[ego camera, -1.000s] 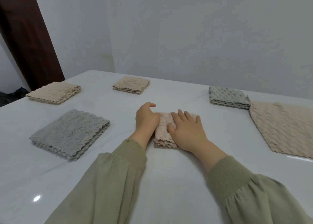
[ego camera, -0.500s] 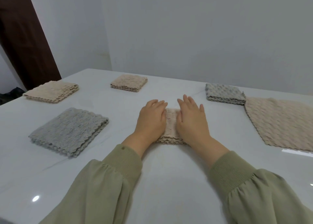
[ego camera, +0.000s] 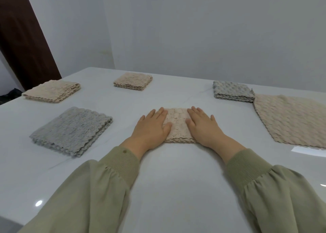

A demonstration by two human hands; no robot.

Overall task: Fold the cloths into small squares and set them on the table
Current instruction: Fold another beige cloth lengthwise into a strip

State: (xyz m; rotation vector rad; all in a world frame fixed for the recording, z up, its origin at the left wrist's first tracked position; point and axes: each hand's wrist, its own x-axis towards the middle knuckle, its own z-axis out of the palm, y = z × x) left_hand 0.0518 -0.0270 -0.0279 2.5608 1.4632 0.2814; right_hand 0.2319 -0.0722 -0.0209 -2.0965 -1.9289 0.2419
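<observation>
Nearest, the two olive-green sleeves (ego camera: 98, 188) lie over the glossy white table (ego camera: 176, 188), and open white surface runs between them up to the near wavy edge of the small folded beige textured cloth (ego camera: 177, 125). The left hand (ego camera: 151, 127) lies flat on the left edge of this cloth and the right hand (ego camera: 202, 127) flat on its right edge. Their fingers are straight and grip nothing, and a strip of cloth shows between them.

Left of the left hand, with free table between, lies a folded grey cloth (ego camera: 72, 130). Right of the right hand, also apart, an unfolded beige cloth (ego camera: 291, 120) lies flat and runs past the picture edge.

Beyond the fingertips, across open table, a small folded grey square (ego camera: 232, 91) meets the far corner of the unfolded cloth. A folded beige square (ego camera: 133, 81) lies far ahead, and another folded beige cloth (ego camera: 53, 91) lies far left, near the table edge
</observation>
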